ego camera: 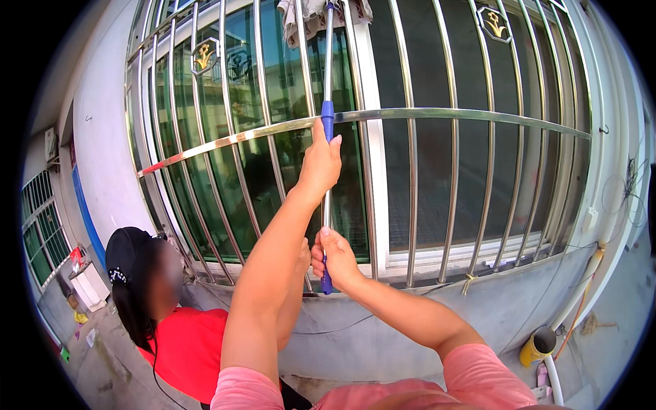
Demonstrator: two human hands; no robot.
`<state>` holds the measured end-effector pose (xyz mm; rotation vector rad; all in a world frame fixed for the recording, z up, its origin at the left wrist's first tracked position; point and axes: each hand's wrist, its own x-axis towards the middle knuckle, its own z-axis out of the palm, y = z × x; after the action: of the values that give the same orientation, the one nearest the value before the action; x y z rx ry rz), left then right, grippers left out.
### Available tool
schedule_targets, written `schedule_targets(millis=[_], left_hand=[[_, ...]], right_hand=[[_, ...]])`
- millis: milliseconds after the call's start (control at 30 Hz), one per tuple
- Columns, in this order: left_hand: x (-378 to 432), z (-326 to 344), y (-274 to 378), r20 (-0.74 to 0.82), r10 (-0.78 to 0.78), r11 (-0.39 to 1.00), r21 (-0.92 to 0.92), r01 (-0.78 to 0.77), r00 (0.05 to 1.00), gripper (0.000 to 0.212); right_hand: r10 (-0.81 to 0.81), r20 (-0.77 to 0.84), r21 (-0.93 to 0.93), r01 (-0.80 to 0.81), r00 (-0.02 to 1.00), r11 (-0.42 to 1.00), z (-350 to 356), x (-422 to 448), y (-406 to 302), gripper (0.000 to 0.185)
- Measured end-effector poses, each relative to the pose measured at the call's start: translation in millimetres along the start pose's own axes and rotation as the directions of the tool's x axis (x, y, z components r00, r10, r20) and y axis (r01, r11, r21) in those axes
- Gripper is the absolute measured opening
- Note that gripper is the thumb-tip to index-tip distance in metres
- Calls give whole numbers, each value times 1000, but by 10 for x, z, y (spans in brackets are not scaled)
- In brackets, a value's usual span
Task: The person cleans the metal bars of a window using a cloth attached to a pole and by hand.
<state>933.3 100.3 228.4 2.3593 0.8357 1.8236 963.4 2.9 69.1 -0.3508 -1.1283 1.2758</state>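
My left hand (320,163) is wrapped around a telescopic mop pole (328,66), just below its blue collar (327,108), with the index finger stretched up along it. Lower down, my right hand (339,259) grips the same pole near its blue end handle (326,283). The pole stands almost upright and crosses in front of the horizontal rail (420,114) of a stainless steel window grille. At the top, a grey cloth mop head (296,25) shows behind the bars, against the window glass (287,97); the frame cuts off part of it.
A person in a red shirt (189,343) and black cap is close on my left, one hand (303,256) beside the pole. Grille bars (453,195) span the window. Low on the right are a yellow bucket (533,353), a pipe (579,292) and loose wires (629,184).
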Motion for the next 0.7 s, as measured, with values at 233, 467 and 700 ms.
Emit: schedule_targets(millis=[233, 467, 700], left_hand=[[-2004, -326, -190, 84, 156, 943, 285, -174, 984, 60], [-2207, -193, -18, 134, -50, 976, 216, 20, 990, 62], [497, -236, 422, 22, -9, 1000, 3, 9, 1000, 60]], right_hand=[[158, 28, 163, -160, 987, 973, 185, -1474, 1417, 41], [187, -12, 155, -183, 982, 971, -208, -1585, 1620, 37], [99, 90, 133, -110, 991, 985, 232, 313, -554, 39]])
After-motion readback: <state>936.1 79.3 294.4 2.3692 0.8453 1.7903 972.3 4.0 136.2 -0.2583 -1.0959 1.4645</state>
